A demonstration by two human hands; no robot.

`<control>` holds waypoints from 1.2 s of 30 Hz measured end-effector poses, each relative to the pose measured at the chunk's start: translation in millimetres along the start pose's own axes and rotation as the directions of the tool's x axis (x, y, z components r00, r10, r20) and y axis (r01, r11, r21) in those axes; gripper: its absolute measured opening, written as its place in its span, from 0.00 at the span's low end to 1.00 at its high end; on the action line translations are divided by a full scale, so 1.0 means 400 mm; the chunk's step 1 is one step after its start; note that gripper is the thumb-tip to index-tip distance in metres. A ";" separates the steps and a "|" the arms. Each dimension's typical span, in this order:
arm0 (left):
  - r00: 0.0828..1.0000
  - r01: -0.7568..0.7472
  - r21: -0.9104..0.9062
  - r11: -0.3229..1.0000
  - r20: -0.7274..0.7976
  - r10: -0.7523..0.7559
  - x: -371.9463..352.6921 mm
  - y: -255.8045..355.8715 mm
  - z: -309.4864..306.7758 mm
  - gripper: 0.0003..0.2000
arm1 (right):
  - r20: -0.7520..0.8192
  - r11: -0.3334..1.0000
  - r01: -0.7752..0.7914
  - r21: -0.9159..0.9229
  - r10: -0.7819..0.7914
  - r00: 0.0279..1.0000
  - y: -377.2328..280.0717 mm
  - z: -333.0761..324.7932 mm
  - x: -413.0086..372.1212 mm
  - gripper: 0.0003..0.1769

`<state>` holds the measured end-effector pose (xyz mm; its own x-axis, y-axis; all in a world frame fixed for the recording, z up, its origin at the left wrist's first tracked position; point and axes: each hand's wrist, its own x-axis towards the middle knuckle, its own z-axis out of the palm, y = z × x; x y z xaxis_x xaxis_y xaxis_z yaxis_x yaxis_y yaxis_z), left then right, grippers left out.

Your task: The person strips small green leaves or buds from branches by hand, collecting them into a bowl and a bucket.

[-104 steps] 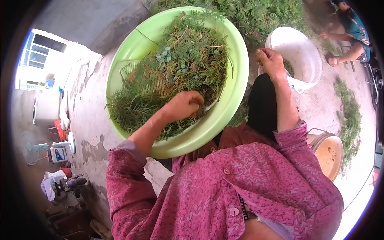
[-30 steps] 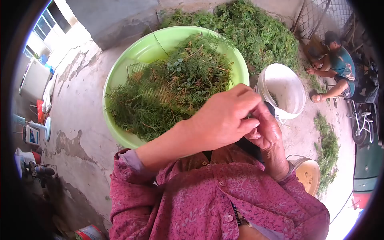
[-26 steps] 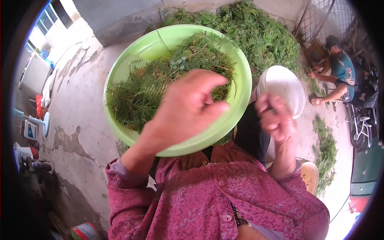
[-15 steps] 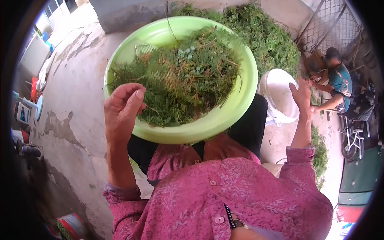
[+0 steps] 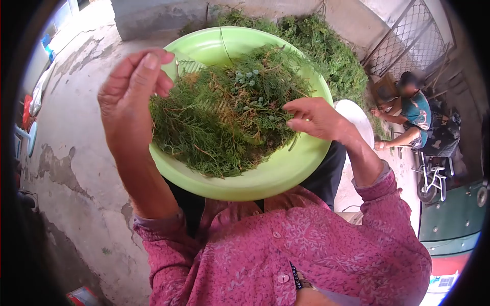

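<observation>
Green sprigs (image 5: 206, 135) in the basin (image 5: 235, 189), between narrowly curled left hand (image 5: 130, 86) and loosely open right hand (image 5: 321, 118).

Left hand (image 5: 130, 86) raised with curled fingers, right hand (image 5: 317, 119) lower, thumb and forefinger apart

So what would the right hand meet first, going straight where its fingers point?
Probably the leafy sprigs in the green tub, though how high the right hand hovers is unclear.
</observation>
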<state>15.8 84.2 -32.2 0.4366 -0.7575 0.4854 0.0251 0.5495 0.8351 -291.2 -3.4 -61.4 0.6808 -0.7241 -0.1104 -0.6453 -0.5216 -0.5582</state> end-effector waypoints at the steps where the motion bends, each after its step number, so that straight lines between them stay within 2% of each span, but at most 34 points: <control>1: 1.000 -0.018 -0.046 0.999 0.002 0.019 0.020 -0.003 -0.013 0.08 | 0.000 0.984 0.102 -0.148 -0.103 0.995 0.002 0.015 0.030 0.21; 2: 1.000 -0.015 -0.056 0.998 0.002 0.015 0.039 -0.008 -0.028 0.08 | 0.002 0.983 0.094 -0.155 -0.095 0.996 0.001 0.028 0.056 0.21; 4: 0.998 -0.067 -0.027 0.997 -0.017 0.067 0.068 -0.021 -0.057 0.07 | 0.062 0.944 0.199 -0.262 -0.190 0.980 -0.008 0.053 0.099 0.21; 6: 0.998 -0.037 -0.044 0.998 -0.049 0.035 0.080 -0.044 -0.079 0.07 | 0.104 0.963 0.128 -0.235 -0.107 0.989 -0.019 0.080 0.134 0.22; 8: 0.998 0.024 0.060 0.998 -0.065 -0.020 0.086 -0.081 -0.110 0.10 | 0.228 0.888 0.130 -0.441 -0.029 0.973 -0.003 0.118 0.163 0.23; 9: 0.997 0.032 0.050 0.998 -0.068 -0.029 0.090 -0.100 -0.120 0.10 | 0.189 0.902 0.127 -0.413 -0.051 0.981 0.001 0.139 0.173 0.19; 12: 0.991 0.124 0.061 0.990 -0.058 -0.120 0.103 -0.150 -0.139 0.09 | 0.119 0.885 0.130 -0.448 -0.086 0.989 0.005 0.177 0.190 0.18; 16: 0.980 0.193 0.142 0.971 0.026 -0.198 0.101 -0.164 -0.122 0.08 | 0.135 0.806 0.123 -0.579 -0.054 0.989 0.011 0.205 0.220 0.13; 17: 0.963 0.238 0.143 0.961 0.090 -0.252 0.100 -0.175 -0.120 0.08 | 0.137 0.806 0.121 -0.579 -0.051 0.989 0.020 0.207 0.225 0.13; 18: 0.941 0.282 0.145 0.948 0.153 -0.303 0.100 -0.182 -0.116 0.07 | 0.096 0.848 0.120 -0.516 -0.082 0.992 0.031 0.205 0.225 0.12; 20: 0.926 0.309 0.167 0.936 0.170 -0.336 0.100 -0.176 -0.113 0.07 | 0.051 0.886 0.117 -0.449 -0.106 0.993 0.035 0.189 0.225 0.10; 21: 0.919 0.294 0.185 0.938 0.215 -0.331 0.098 -0.173 -0.112 0.07 | 0.030 0.956 0.025 -0.292 -0.017 0.999 0.030 0.174 0.224 0.08; 23: 0.911 0.277 0.202 0.939 0.257 -0.323 0.093 -0.166 -0.110 0.07 | -0.008 0.988 -0.154 0.021 0.154 0.988 0.033 0.158 0.214 0.06; 24: 0.906 0.277 0.213 0.937 0.267 -0.329 0.092 -0.161 -0.110 0.07 | -0.008 0.988 -0.151 0.021 0.151 0.988 0.028 0.147 0.207 0.06; 25: 0.901 0.275 0.225 0.935 0.279 -0.332 0.090 -0.155 -0.109 0.08 | -0.010 0.940 -0.226 0.255 0.236 0.972 0.014 0.129 0.199 0.06; 26: 0.902 0.268 0.228 0.936 0.280 -0.327 0.092 -0.151 -0.113 0.08 | 0.006 0.834 -0.281 0.475 0.317 0.949 -0.001 0.111 0.191 0.06; 27: 0.898 0.263 0.204 0.943 0.306 -0.316 0.096 -0.150 -0.120 0.08 | 0.021 0.785 -0.306 0.539 0.351 0.936 -0.014 0.093 0.182 0.06; 28: 0.893 0.260 0.176 0.949 0.331 -0.306 0.099 -0.151 -0.123 0.09 | 0.015 0.785 -0.302 0.541 0.350 0.937 -0.017 0.081 0.175 0.06; 30: 0.897 0.216 0.209 0.954 0.343 -0.279 0.115 -0.146 -0.121 0.09 | 0.057 0.694 -0.324 0.643 0.378 0.924 -0.019 0.063 0.163 0.04; 32: 0.901 0.171 0.246 0.954 0.352 -0.253 0.113 -0.141 -0.127 0.10 | 0.096 0.698 -0.331 0.634 0.354 0.930 -0.035 0.068 0.146 0.04; 34: 0.925 0.124 0.270 0.955 0.318 -0.210 0.104 -0.135 -0.130 0.09 | 0.261 0.656 -0.420 0.627 0.331 0.907 -0.060 0.096 0.125 0.05; 35: 0.923 0.122 0.269 0.955 0.323 -0.209 0.106 -0.142 -0.128 0.09 | 0.352 0.646 -0.436 0.627 0.265 0.898 -0.049 0.116 0.115 0.08; 36: 0.926 0.192 0.149 0.970 0.299 -0.229 0.107 -0.153 -0.126 0.09 | 0.447 0.699 -0.465 0.543 0.228 0.865 -0.060 0.132 0.111 0.11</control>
<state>78.5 35.8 -75.6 0.1294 -0.9331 0.3356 -0.0257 0.3352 0.9418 -227.2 0.9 -96.3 0.5966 -0.5436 -0.5904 -0.5797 0.2168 -0.7854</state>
